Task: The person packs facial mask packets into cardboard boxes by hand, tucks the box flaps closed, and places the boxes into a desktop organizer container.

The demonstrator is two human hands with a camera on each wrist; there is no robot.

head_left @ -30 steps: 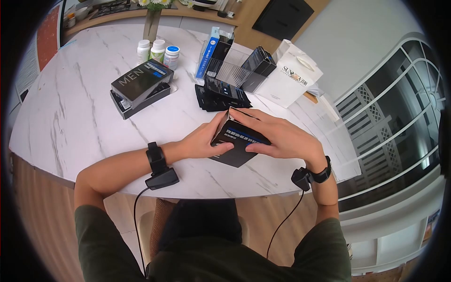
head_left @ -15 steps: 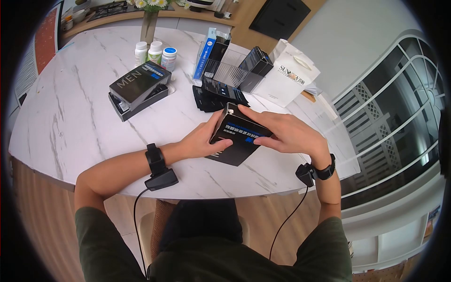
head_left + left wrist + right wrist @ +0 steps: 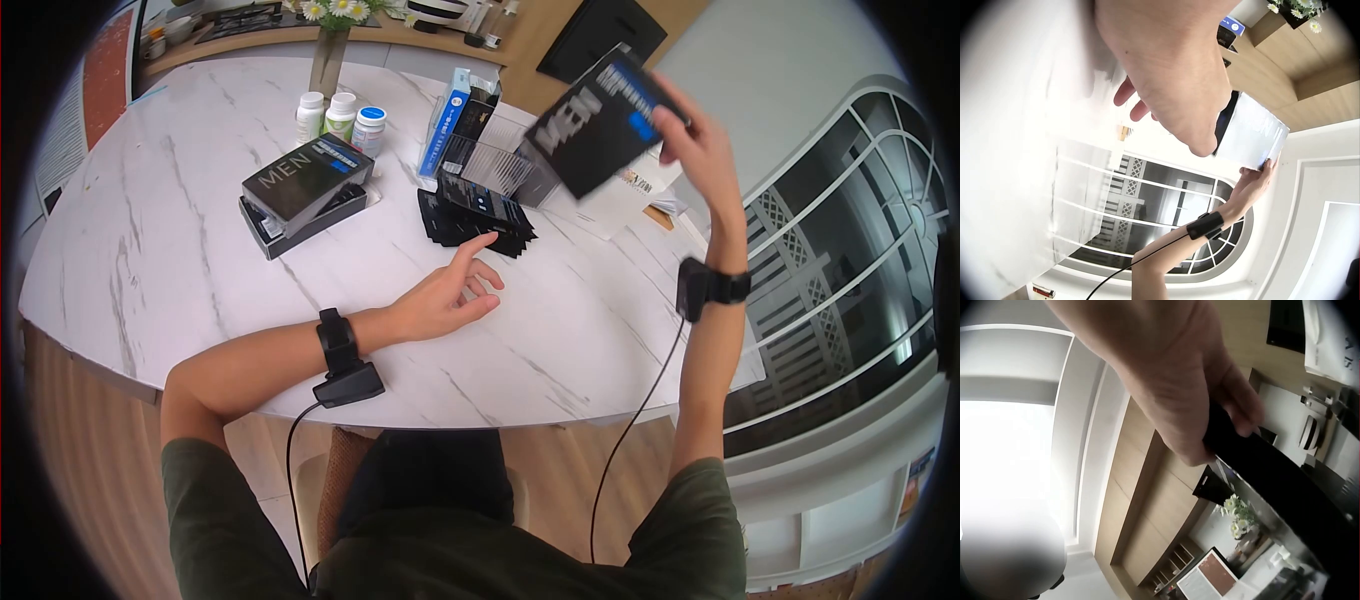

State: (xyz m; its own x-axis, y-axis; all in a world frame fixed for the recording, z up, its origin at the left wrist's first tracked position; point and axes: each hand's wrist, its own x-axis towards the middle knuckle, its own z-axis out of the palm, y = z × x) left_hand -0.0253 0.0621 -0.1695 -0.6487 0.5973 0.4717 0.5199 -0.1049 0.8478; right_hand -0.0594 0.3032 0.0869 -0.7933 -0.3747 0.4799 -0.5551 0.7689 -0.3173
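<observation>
In the head view the right hand (image 3: 700,150) holds a black MEN box (image 3: 600,125) up at the right, thumb on its front face, above the table and partly in front of the white paper bag (image 3: 600,208). The right wrist view has the hand (image 3: 1179,387) gripping the dark box (image 3: 1279,481) by an edge. The left hand (image 3: 445,298) holds nothing, its fingers relaxed and the index extended beside the black packets (image 3: 480,212). In the left wrist view, the raised box (image 3: 1250,134) shows a pale side beyond the left hand (image 3: 1166,75).
Two stacked boxes (image 3: 305,185) lie at the left, one of them marked MEN. Behind them stand several bottles (image 3: 340,115) and a flower vase (image 3: 328,62). A clear organizer (image 3: 490,155) with a blue box (image 3: 445,125) stands behind the packets.
The right hand has lifted the box up and to the right, away from the table's front. The left hand has let go of it and stays near the same place, fingers loosened.
</observation>
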